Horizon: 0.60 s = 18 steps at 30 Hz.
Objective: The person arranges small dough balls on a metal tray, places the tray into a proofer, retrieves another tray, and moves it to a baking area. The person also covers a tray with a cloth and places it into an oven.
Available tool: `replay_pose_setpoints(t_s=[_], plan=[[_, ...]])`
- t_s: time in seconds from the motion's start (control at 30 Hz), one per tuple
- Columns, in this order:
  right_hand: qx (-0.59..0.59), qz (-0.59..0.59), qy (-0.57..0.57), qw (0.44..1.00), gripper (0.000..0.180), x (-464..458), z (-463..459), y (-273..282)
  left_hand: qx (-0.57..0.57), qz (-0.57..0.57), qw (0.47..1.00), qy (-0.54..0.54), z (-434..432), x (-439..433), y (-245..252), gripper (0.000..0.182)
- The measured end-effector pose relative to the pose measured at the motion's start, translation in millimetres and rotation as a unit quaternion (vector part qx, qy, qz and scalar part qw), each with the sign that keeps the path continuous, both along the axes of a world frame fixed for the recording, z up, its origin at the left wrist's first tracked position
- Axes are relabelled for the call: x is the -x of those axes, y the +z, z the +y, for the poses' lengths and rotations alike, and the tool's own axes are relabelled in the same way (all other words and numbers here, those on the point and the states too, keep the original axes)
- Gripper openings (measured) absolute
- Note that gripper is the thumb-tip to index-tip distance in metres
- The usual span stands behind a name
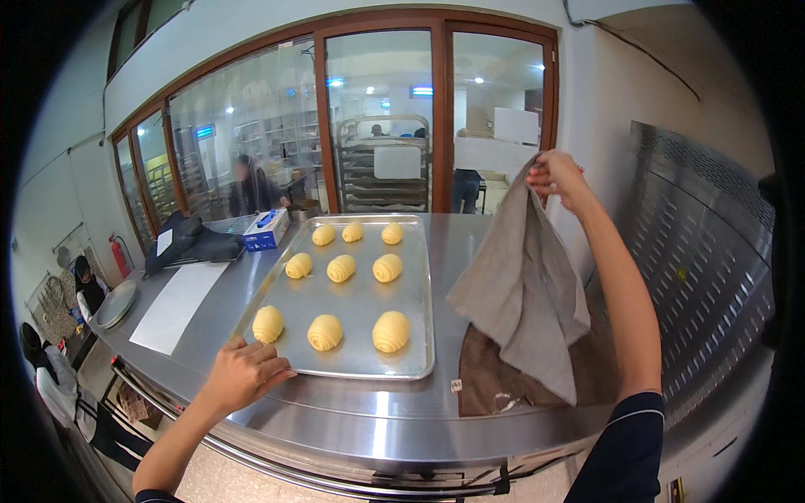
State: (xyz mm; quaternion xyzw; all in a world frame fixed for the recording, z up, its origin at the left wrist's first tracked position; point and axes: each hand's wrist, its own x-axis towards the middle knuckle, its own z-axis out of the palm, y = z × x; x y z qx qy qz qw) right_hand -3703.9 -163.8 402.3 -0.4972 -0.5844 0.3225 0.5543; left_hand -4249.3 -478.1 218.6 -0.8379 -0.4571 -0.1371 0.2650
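Observation:
A metal baking tray (371, 286) lies on the steel worktable, with several rolled pale-yellow dough pieces (341, 268) spaced in rows on it. My left hand (246, 372) grips the tray's near left corner, fingers over the rim, close to one dough roll (268, 324). On the other side my right hand (558, 179) is raised and pinches a grey-brown cloth (525, 283) by its top. The cloth hangs down in folds to the right of the tray. Under its lower end a darker brown cloth (479, 377) lies flat on the table.
Left of the tray are white paper (179, 308), a blue-and-white box (266, 230), dark oven mitts (195, 239) and a round metal pan (116, 304). A metal pot (305, 210) stands behind. A perforated steel panel (698, 270) rises at right. People stand at far left and behind the glass.

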Motion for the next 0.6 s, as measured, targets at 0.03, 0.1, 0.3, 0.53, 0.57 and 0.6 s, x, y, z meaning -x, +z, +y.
replay_pose_setpoints(t_s=[0.03, 0.1, 0.3, 0.53, 0.57, 0.6], plan=[[-0.027, 0.004, -0.005, 1.0, 0.02, 1.9, 15.3, 14.5, -0.003, -0.003, 1.0, -0.002, -0.8, -0.2, 0.4, 0.019], [-0.081, 0.021, -0.014, 0.996, 0.02, 5.2, 49.3, 46.7, -0.003, -0.01, 1.0, 0.001, -1.6, -0.3, 0.2, 0.02], [-0.262, 0.0, -0.028, 0.965, 0.017, 7.4, 110.1, 96.2, 0.009, 0.012, 1.0, 0.025, -2.1, 0.3, -2.0, 0.022], [-0.211, -0.468, 0.086, 0.854, 0.015, -17.8, 52.9, -51.0, 0.022, -0.013, 0.999, 0.021, -1.6, 0.4, -2.3, 0.017], [-0.148, -0.515, 0.096, 0.839, 0.016, -21.4, 39.5, -77.3, 0.02, -0.012, 0.999, 0.023, -1.9, 0.3, -2.4, 0.018], [-0.085, -0.531, 0.146, 0.831, 0.017, -24.0, 28.5, -96.6, 0.02, -0.009, 0.999, 0.03, -2.7, -0.3, -2.9, 0.018]])
